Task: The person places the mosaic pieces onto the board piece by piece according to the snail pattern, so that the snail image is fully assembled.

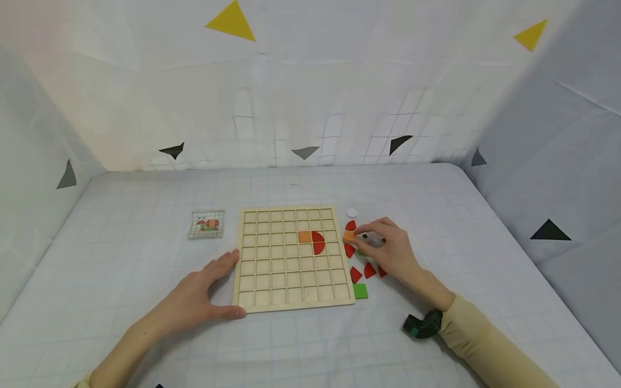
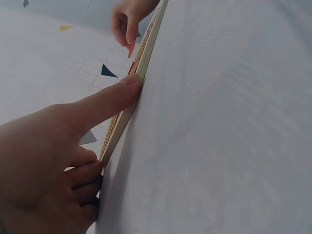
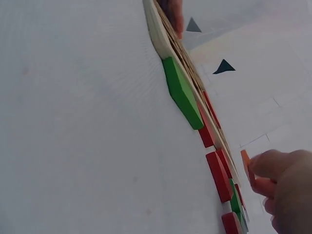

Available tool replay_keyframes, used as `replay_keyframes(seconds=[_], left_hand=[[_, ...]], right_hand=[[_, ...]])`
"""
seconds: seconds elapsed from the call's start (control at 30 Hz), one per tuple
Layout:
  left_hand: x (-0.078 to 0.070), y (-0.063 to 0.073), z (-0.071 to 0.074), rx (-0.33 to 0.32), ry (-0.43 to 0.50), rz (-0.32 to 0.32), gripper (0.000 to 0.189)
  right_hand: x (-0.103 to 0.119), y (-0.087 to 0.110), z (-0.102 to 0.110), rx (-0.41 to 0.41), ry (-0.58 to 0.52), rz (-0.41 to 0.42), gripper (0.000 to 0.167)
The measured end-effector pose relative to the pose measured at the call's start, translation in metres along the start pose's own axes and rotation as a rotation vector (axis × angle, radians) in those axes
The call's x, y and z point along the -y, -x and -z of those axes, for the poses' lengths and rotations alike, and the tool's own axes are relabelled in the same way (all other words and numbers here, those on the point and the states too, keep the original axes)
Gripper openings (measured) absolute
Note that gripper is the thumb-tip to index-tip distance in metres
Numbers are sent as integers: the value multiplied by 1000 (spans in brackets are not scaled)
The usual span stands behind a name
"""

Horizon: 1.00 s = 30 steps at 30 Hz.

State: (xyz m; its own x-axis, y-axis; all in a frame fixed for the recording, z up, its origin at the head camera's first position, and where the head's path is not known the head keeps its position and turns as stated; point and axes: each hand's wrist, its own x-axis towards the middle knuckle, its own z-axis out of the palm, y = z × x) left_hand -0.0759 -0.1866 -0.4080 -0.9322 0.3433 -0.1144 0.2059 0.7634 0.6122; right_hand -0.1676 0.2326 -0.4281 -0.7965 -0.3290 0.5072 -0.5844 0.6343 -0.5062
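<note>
A wooden grid board (image 1: 271, 264) lies in front of me with an orange square tile (image 1: 304, 237) and two red quarter-circle tiles (image 1: 318, 237) set in its cells. My left hand (image 1: 194, 296) rests against the board's left side, fingertips at the edge and thumb by the near corner; in the left wrist view the thumb (image 2: 109, 100) lies on the rim. Just past the board's right edge, my right hand (image 1: 390, 245) pinches another orange square tile (image 1: 349, 235) between thumb and forefinger. In the right wrist view this orange tile (image 3: 247, 167) is held up on edge.
Right of the board lie several red quarter-circle tiles (image 1: 370, 270), a green square tile (image 1: 360, 291), a white disc (image 1: 352, 213) and a grey piece with a dark dot (image 1: 371, 238), partly hidden by my hand. A pattern card (image 1: 206, 224) lies to the left.
</note>
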Motion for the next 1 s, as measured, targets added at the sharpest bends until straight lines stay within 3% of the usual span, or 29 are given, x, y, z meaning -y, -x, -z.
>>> replay_keyframes(seconds=[0.27,0.63,1.0], left_hand=[[-1,1,2,-15,-9,-20,114],[1,1,-2,-16,3,-8,115],[0,1,-1,-8,10,6,115]], right_hand=[[17,-11,-4,62,-91,84,24],[42,-32,-31,111,-176,244,20],[54,-35,-47,164,-168,220,18]])
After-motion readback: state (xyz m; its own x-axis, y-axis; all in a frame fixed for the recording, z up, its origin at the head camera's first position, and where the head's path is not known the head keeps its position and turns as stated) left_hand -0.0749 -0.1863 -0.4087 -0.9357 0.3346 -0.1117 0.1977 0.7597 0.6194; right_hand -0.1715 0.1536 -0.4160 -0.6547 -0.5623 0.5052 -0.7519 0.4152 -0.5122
